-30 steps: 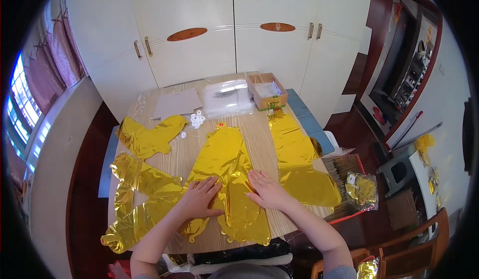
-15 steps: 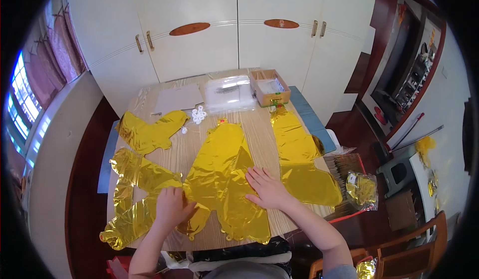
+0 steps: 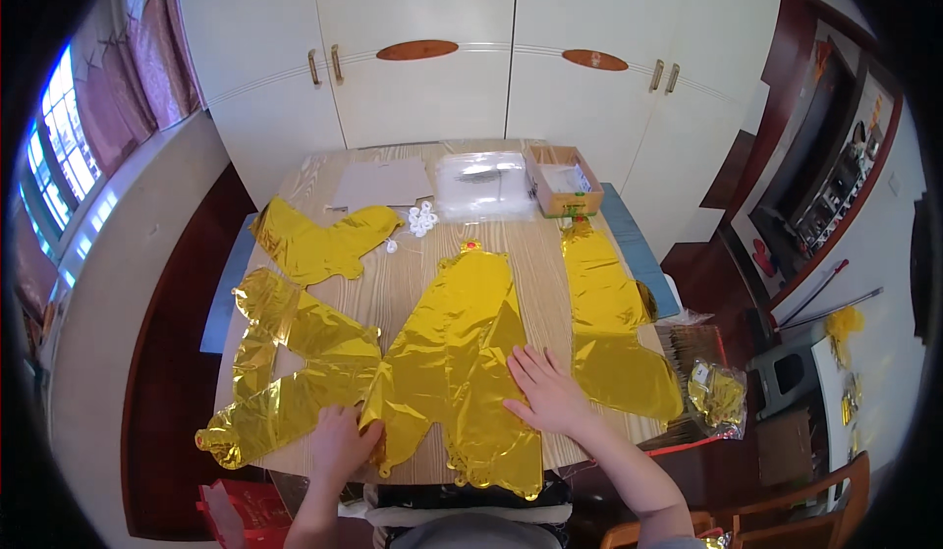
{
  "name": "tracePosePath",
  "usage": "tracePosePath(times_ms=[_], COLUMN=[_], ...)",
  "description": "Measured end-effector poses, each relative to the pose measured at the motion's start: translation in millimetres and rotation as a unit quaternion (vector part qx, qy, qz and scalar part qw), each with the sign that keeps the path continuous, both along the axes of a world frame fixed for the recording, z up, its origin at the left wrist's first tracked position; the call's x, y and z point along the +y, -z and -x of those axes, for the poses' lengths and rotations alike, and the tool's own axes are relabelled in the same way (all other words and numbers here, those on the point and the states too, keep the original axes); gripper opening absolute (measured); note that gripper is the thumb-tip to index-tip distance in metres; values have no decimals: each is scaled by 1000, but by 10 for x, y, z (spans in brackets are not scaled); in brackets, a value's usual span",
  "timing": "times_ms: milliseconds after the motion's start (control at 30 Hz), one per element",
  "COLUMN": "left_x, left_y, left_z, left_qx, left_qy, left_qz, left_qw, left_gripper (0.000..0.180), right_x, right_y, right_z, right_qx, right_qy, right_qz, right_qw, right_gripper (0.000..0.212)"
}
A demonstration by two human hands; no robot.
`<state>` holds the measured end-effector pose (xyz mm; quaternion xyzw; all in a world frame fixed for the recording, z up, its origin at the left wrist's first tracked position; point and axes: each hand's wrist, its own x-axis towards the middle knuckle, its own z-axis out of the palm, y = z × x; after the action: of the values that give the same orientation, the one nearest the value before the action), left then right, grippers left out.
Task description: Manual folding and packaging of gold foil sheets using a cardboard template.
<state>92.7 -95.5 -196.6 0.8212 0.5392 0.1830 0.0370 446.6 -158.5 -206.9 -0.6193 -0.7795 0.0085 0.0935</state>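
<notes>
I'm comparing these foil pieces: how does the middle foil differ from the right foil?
The middle foil splits into two legs at its near end; the right foil ends in one broad lobe. The middle foil spreads wider than the right foil. The right hand has fingers on the middle foil's edge, none on the right foil. Both are shiny gold, lying on the table.
</notes>
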Motion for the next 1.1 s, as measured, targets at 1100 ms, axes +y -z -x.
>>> tracePosePath(times_ms=[1100], left_x=[858], left_y=[-116], left_z=[-1048], left_qx=[52], left_qy=[284], left_qz=[65], left_qw=[955], left_gripper=[76], right_x=[431], right_y=[41], right_z=[188], right_qx=[330], right_qy=[-47], right_qz=[-87], right_qw=[939], right_gripper=[19])
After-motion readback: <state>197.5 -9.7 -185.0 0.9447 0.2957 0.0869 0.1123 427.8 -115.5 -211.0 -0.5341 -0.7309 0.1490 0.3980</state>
